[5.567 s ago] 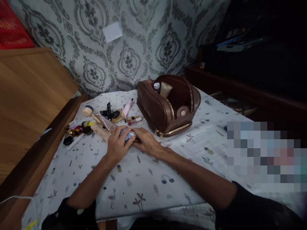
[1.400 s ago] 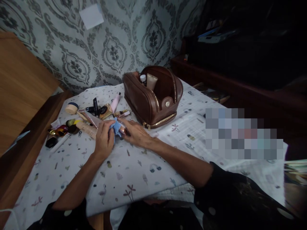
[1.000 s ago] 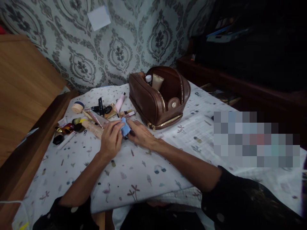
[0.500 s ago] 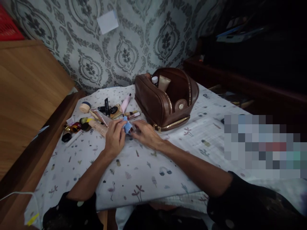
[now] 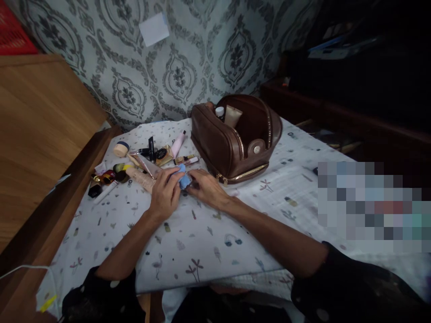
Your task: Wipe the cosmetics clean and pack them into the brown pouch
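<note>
Blue cloth (image 5: 184,178) has slid a touch to the right since half a second ago, along with the person's left hand (image 5: 165,190), and now it hides more of the small shiny item (image 5: 192,184) both hands are busy with. So that item sits right between the two sets of fingers, just above the patterned tablecloth (image 5: 202,242) and on the near-left side of the brown bag (image 5: 217,146). Left fingers are curled over, pinching the cloth, which bunches up at their tips. The right hand (image 5: 208,190) has thumb and fingers closed around the item's right end, and only a dark, glossy sliver peeks out there. As for which way it points, the long axis looks roughly left to right, from one hand to the other, but with so much covered you honestly can't tell which end is the top. Just left of the left hand, a beige tube (image 5: 140,179) lies slanting from far left to near right, its near end going out of sight by the knuckles.
</note>
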Available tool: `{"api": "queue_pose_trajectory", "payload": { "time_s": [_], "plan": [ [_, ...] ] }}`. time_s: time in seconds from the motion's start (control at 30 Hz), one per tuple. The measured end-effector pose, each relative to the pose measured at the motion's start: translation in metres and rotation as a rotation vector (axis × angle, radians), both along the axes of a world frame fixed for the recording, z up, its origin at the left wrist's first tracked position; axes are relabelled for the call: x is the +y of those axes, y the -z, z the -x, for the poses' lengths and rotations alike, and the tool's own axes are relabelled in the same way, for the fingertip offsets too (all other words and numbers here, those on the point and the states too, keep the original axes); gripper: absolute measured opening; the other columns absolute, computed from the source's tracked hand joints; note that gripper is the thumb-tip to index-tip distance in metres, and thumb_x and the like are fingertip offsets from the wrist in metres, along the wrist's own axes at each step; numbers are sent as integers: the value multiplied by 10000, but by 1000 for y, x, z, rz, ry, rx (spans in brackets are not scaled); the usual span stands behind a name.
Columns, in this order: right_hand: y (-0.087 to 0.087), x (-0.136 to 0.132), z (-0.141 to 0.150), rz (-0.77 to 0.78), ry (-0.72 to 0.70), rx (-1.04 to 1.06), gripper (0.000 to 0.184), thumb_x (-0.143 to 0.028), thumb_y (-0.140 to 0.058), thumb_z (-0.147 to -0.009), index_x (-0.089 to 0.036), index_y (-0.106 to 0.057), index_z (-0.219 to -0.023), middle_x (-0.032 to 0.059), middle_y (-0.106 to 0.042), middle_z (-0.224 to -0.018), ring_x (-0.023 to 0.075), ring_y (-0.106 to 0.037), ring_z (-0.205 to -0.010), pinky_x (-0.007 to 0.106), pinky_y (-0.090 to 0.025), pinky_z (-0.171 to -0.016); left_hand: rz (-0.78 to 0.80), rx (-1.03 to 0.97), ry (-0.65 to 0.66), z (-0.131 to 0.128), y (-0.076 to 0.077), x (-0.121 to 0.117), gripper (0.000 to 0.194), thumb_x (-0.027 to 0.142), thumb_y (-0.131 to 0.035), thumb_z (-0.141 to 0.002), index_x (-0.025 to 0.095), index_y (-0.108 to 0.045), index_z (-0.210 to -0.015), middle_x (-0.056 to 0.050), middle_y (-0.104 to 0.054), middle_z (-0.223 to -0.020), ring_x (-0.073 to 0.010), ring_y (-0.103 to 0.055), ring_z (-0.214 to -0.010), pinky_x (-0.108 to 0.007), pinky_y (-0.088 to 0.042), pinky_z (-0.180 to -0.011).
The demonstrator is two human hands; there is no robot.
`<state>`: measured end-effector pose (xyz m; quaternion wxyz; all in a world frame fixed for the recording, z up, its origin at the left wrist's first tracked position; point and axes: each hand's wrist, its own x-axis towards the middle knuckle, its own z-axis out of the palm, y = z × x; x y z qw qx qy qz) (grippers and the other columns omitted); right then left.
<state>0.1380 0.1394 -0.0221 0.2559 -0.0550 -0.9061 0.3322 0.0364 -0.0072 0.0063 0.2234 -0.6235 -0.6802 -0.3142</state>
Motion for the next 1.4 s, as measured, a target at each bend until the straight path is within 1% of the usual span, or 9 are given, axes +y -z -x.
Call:
{"api": "queue_pose_trajectory", "payload": {
  "time_s": [0.1,0.27,0.4,0.57,0.83,0.97,1.1,1.23,1.4],
  "plan": [
    [-3,0,-1,26,-4,39,146,-162,-632,-782,-162,-617,-927,50,-636,-868,192,-566,-829,300,-443,-769,1,-18,-1,0,1,0,296,168,-406,-955,197,-587,-1187,-119,-595,-1192,-232,-564,-1125,-430,-469,-1003],
    [-10,1,-4,73,32,147,325,-217,-642,-783,-153,-627,-1101,46,-645,-899,181,-570,-797,311,-452,-790,-19,-39,-40,1,1,0,282,171,-408,-959,191,-588,-1175,-114,-597,-1166,-227,-569,-1107,-424,-477,-990],
    [-12,1,-5,69,23,171,328,-227,-618,-782,-153,-642,-1101,56,-655,-912,189,-569,-801,322,-454,-779,-31,-47,5,-1,0,1,281,163,-415,-956,188,-587,-1176,-115,-601,-1173,-225,-569,-1120,-418,-470,-1001],
    [-15,0,-5,196,42,110,297,-260,-617,-790,-158,-660,-1066,20,-648,-837,150,-548,-697,272,-433,-677,16,-175,-50,0,0,2,321,217,-407,-978,200,-537,-1270,-117,-581,-1212,-229,-544,-1173,-431,-440,-1040],
    [-13,4,-1,468,98,50,241,-385,-666,-764,-166,-650,-863,-32,-559,-654,122,-505,-603,251,-390,-599,181,-246,-16,6,12,5,849,469,-720,-796,234,-282,-1483,-158,-433,-1421,-331,-430,-1326,-514,-382,-1097],
    [-10,4,1,605,-28,107,327,-488,-631,-799,-169,-631,-876,-9,-584,-702,138,-537,-657,268,-428,-639,173,-306,-21,7,15,5,776,408,-719,-806,237,-332,-1456,-137,-487,-1362,-307,-492,-1272,-490,-398,-1085],
    [-8,2,2,819,-129,80,404,-561,-579,-853,-202,-626,-1034,27,-657,-904,177,-611,-830,302,-499,-728,75,-308,-4,8,14,5,728,406,-729,-796,227,-390,-1416,-127,-538,-1315,-297,-532,-1223,-466,-424,-1054],
    [-8,0,4,1114,-195,20,385,-534,-634,-840,-231,-656,-1077,37,-681,-1067,199,-634,-976,337,-518,-844,43,-294,26,7,13,5,713,445,-726,-799,225,-412,-1400,-123,-558,-1295,-287,-545,-1202,-448,-439,-1033],
    [-15,3,1,1369,-302,-63,344,-432,-721,-807,-236,-664,-1085,30,-692,-1092,165,-643,-928,280,-528,-772,6,-286,39,6,10,5,692,477,-712,-807,230,-428,-1389,-120,-569,-1290,-283,-559,-1186,-449,-447,-1027]
  ]
}}
